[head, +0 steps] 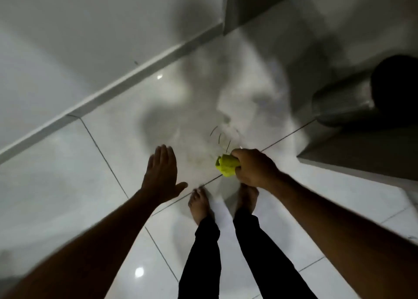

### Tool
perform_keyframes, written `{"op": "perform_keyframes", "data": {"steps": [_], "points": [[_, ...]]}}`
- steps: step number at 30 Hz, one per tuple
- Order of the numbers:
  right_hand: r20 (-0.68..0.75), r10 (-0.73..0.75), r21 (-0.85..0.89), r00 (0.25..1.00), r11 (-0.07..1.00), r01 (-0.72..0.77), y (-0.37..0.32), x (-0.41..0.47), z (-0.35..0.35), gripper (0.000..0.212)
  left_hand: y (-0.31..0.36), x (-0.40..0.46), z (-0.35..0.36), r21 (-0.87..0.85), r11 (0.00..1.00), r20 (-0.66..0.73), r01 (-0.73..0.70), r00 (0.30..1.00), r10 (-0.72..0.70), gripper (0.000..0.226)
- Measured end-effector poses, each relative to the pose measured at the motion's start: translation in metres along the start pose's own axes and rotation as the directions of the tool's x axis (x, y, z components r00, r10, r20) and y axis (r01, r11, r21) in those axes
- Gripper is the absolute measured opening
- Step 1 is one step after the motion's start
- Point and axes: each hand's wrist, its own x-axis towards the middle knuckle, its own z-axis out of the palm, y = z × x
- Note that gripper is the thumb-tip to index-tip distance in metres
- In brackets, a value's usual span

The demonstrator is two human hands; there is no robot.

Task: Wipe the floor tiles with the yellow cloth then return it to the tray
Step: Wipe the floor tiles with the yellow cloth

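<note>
My right hand point(253, 167) is closed around a bunched yellow cloth point(226, 165), held in the air above the glossy white floor tiles point(67, 185). The cloth sticks out to the left of my fist. My left hand point(161, 174) is held out flat with fingers spread and nothing in it, hovering over the tiles to the left of the cloth. My bare feet point(199, 203) and black trouser legs stand just below both hands. No tray shows in this view.
A white wall with a grey skirting board point(135, 72) runs diagonally across the upper left. A grey cabinet or ledge point(352, 149) and a dark round object point(395, 88) stand at the right. A few dark strands lie on the tile point(220, 136).
</note>
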Motion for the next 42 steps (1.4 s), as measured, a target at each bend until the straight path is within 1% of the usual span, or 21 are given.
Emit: {"op": "perform_keyframes", "data": {"steps": [4,6,8,9,11,12,14,16,22,24,26,28,29,32,33,34,36,38,39,40,42], "points": [[0.207,-0.076,-0.161,0.975,0.981,0.111,0.057,0.127,0.061,0.028,-0.028,0.087,0.106,0.095,0.995,0.057,-0.038,0.998,0.033,0.131],[0.23,-0.075,-0.19,0.97,0.974,0.121,0.085,0.184,0.078,0.041,-0.041,0.124,0.147,0.096,0.995,0.04,-0.018,0.999,0.014,0.136],[0.12,-0.035,-0.171,0.992,0.984,0.056,0.108,0.229,0.09,0.048,-0.053,0.152,0.175,0.102,0.995,0.026,0.01,1.0,-0.013,0.141],[-0.023,0.025,-0.202,0.999,0.979,-0.03,0.117,0.249,0.099,0.052,-0.06,0.165,0.188,0.104,0.994,0.03,0.027,0.999,-0.031,0.143],[-0.342,0.123,-0.196,0.931,0.96,-0.199,0.127,0.276,0.121,0.06,-0.077,0.184,0.209,0.102,0.993,0.044,0.06,0.997,-0.065,0.148],[-0.405,0.149,-0.136,0.902,0.966,-0.22,0.128,0.284,0.137,0.061,-0.085,0.192,0.216,0.098,0.992,0.062,0.074,0.995,-0.08,0.15],[-0.339,0.201,-0.026,0.919,0.975,-0.222,0.127,0.291,0.174,0.063,-0.095,0.204,0.228,0.071,0.993,0.095,0.093,0.99,-0.099,0.154],[-0.31,0.193,-0.057,0.931,0.974,-0.221,0.134,0.304,0.205,0.064,-0.104,0.212,0.239,0.005,0.995,0.091,0.097,0.991,-0.097,0.156],[-0.554,-0.088,-0.336,0.828,0.933,-0.125,0.134,0.368,0.216,0.062,-0.124,0.222,0.262,-0.034,0.998,0.026,0.044,0.999,-0.043,0.158],[-0.369,-0.323,-0.474,0.872,0.872,0.122,0.135,0.339,0.254,0.067,-0.121,0.222,0.26,-0.021,0.999,0.042,0.033,0.999,-0.032,0.157],[-0.102,-0.531,-0.586,0.841,0.716,0.38,0.161,0.291,0.281,0.066,-0.117,0.219,0.254,-0.028,0.999,0.042,0.041,0.998,-0.04,0.156],[0.02,-0.615,-0.689,0.788,0.563,0.457,0.202,0.291,0.256,0.06,-0.114,0.219,0.251,-0.039,0.998,0.062,0.041,0.997,-0.039,0.156],[-0.036,-0.608,-0.726,0.793,0.561,0.397,0.21,0.307,0.237,0.059,-0.114,0.22,0.252,-0.039,0.998,0.057,0.044,0.998,-0.041,0.157],[-0.489,-0.302,-0.555,0.818,0.832,-0.025,0.168,0.373,0.196,0.063,-0.118,0.222,0.258,-0.035,0.998,0.04,0.048,0.998,-0.046,0.159],[-0.568,-0.226,-0.455,0.791,0.888,-0.073,0.143,0.382,0.203,0.063,-0.119,0.223,0.259,-0.036,0.998,0.041,0.049,0.998,-0.048,0.159],[-0.588,-0.264,-0.441,0.765,0.897,-0.029,0.126,0.382,0.223,0.064,-0.119,0.223,0.26,-0.036,0.998,0.04,0.05,0.998,-0.048,0.159],[-0.366,-0.526,-0.595,0.767,0.767,0.241,0.126,0.347,0.268,0.063,-0.118,0.222,0.258,-0.034,0.998,0.043,0.046,0.998,-0.044,0.158],[-0.025,-0.729,-0.695,0.684,0.505,0.512,0.174,0.307,0.27,0.059,-0.116,0.22,0.254,-0.041,0.998,0.043,0.047,0.998,-0.045,0.157],[0.054,-0.764,-0.735,0.643,0.405,0.543,0.201,0.304,0.254,0.059,-0.115,0.219,0.253,-0.043,0.998,0.039,0.048,0.998,-0.046,0.157],[0.046,-0.745,-0.77,0.665,0.398,0.499,0.222,0.31,0.238,0.062,-0.115,0.22,0.253,-0.04,0.998,0.036,0.047,0.998,-0.045,0.157],[-0.309,-0.511,-0.663,0.802,0.721,0.204,0.226,0.33,0.217,0.071,-0.118,0.221,0.255,-0.023,0.998,0.035,0.05,0.998,-0.049,0.157]]}}
